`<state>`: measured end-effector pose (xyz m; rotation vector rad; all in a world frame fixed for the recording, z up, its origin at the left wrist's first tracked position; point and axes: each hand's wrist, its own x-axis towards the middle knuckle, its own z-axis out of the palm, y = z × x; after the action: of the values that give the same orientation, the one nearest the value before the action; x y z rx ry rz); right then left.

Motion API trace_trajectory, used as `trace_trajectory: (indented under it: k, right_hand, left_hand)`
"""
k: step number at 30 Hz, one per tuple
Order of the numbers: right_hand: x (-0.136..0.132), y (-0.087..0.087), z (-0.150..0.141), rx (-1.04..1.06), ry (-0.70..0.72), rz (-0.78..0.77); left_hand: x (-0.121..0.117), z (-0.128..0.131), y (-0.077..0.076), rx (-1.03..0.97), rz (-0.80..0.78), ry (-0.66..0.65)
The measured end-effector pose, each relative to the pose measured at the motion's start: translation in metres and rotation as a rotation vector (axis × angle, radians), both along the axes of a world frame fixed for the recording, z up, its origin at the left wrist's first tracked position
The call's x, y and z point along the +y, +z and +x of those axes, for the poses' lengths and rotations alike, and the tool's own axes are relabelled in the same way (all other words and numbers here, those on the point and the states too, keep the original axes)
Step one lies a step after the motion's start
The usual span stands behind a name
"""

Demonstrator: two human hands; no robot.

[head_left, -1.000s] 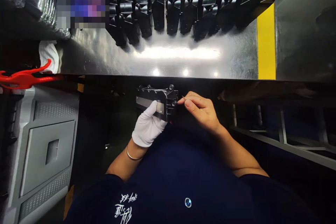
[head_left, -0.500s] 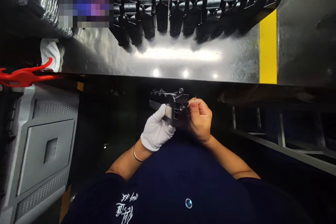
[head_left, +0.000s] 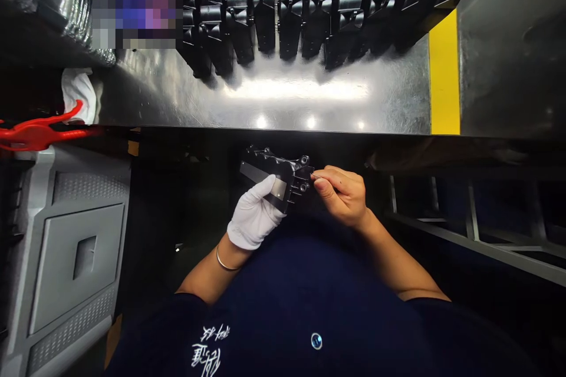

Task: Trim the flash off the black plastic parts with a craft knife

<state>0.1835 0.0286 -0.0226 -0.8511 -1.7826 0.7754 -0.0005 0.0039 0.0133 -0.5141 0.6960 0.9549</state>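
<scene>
My left hand [head_left: 255, 212], in a white glove, is closed around a black moulded plastic part [head_left: 283, 168]. A flat grey metal strip [head_left: 259, 178] lies along the part's face, and my thumb presses on it. Screw bosses and ribs show at the part's right end. My bare right hand [head_left: 345, 193] is at that end, thumb and forefinger pinched together. A thin, narrow tip [head_left: 315, 175] sticks out of the pinch towards the part's edge. Its kind is too small to make out, and the other fingers are curled in.
Beyond my hands runs a shiny metal table [head_left: 283, 106] with rows of similar black parts [head_left: 265, 12] and a yellow stripe [head_left: 444, 76]. On the left are a white cloth [head_left: 79, 94], a red-handled tool [head_left: 39, 132] and a grey plastic crate [head_left: 79, 259]. A metal frame [head_left: 477, 241] stands right.
My left hand has moved slightly left and tilted the black part. My right hand has turned, its pinched fingertips now pointing left at the part's end; the thin tip pointed upward before.
</scene>
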Motion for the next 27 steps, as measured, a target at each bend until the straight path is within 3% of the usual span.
trace_trajectory:
  k: [11, 18, 21, 25, 27]
  right_hand:
    - [0.002, 0.0, 0.004, -0.053, 0.004, 0.006]
    - [0.002, -0.002, 0.002, -0.038, 0.007, 0.005]
    - [0.005, -0.013, 0.003, -0.006, -0.069, -0.014]
    - [0.011, -0.03, 0.012, 0.01, -0.354, -0.234]
    - [0.01, -0.029, 0.016, 0.017, -0.368, -0.272]
  left_hand:
    - [0.002, 0.003, 0.002, 0.113, 0.022, -0.038]
    - [-0.001, 0.011, 0.008, 0.359, 0.111, -0.117]
    - [-0.007, 0.011, 0.008, 0.401, 0.134, -0.149]
    - [-0.018, 0.01, 0.005, 0.356, 0.193, -0.149]
    - [-0.018, 0.009, 0.005, 0.35, 0.215, -0.131]
